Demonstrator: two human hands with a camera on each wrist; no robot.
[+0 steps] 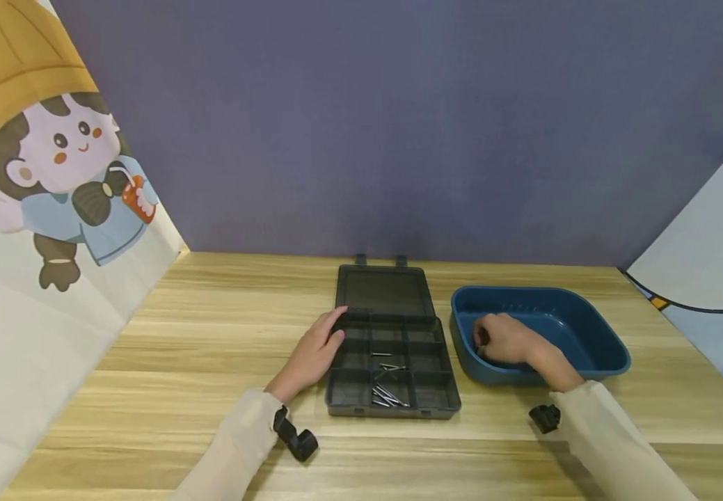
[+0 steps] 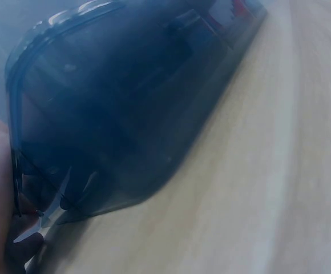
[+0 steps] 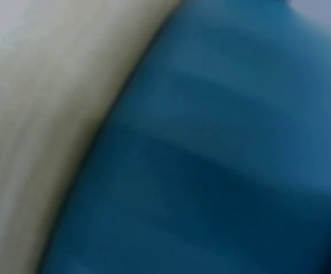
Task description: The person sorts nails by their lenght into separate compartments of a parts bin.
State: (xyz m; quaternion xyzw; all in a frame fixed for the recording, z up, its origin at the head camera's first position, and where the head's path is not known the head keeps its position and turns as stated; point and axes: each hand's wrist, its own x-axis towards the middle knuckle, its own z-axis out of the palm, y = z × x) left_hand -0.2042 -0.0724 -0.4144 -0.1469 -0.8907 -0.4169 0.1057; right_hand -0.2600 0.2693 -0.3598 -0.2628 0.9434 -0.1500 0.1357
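In the head view a dark translucent compartment box [image 1: 361,412] lies on the table, its lid [image 1: 386,291] folded back. My left hand [image 1: 307,353] rests against the box's left side, fingers fairly straight and thumb on the rim. The left wrist view shows part of that hand beside the smoky plastic box wall [image 2: 125,114]. Several thin metal nails [image 1: 387,396] lie in the middle column of compartments. My right hand [image 1: 506,339] is down inside a blue basin [image 1: 586,348], near its left end, with fingers curled. Anything between those fingertips is hidden.
The wooden table [image 1: 211,327] runs back to a purple-grey wall panel [image 1: 399,125]. Printed cartoon sheets [image 1: 54,229] flank the left and right sides. The basin's raised rim stands just right of the box. In the right wrist view the basin's outer wall [image 3: 200,160] is blurred.
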